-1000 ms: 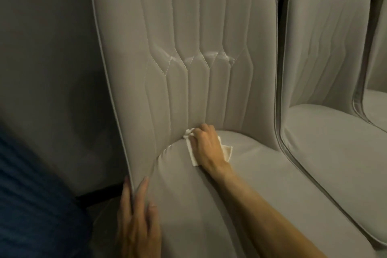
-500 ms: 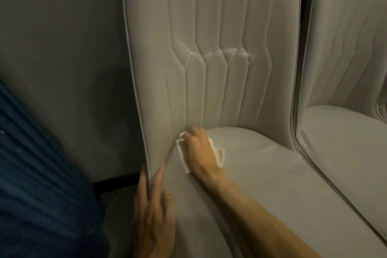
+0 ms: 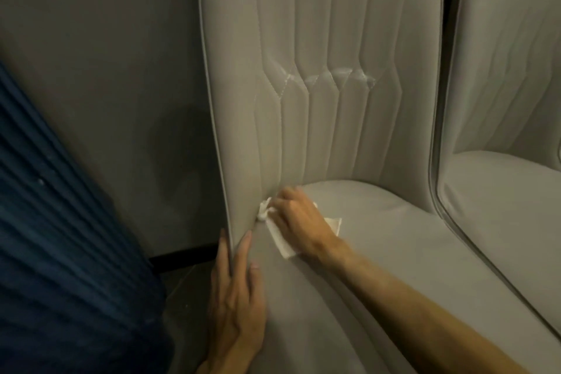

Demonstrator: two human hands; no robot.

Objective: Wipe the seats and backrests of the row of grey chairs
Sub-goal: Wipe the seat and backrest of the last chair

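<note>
A grey padded chair fills the middle of the head view, with its stitched backrest (image 3: 321, 70) upright and its seat (image 3: 394, 252) sloping toward me. My right hand (image 3: 299, 218) presses a small white cloth (image 3: 280, 240) onto the seat's back left corner, where seat and backrest meet. Bunched cloth shows at my fingertips and a flat corner sticks out behind the hand. My left hand (image 3: 235, 304) lies flat with straight fingers along the left edge of the seat, fingertips at the piped side rim.
A second grey chair (image 3: 501, 161) stands close on the right, a narrow gap between the two. A plain dark wall (image 3: 106, 70) runs behind on the left, with a black strip at its foot. Dark blue ribbed fabric (image 3: 54, 252) fills the lower left.
My right hand and the cloth have slid left along the crease into the seat's back left corner. The view has shifted, so the chairs appear further right. My left hand stays on the seat's edge.
</note>
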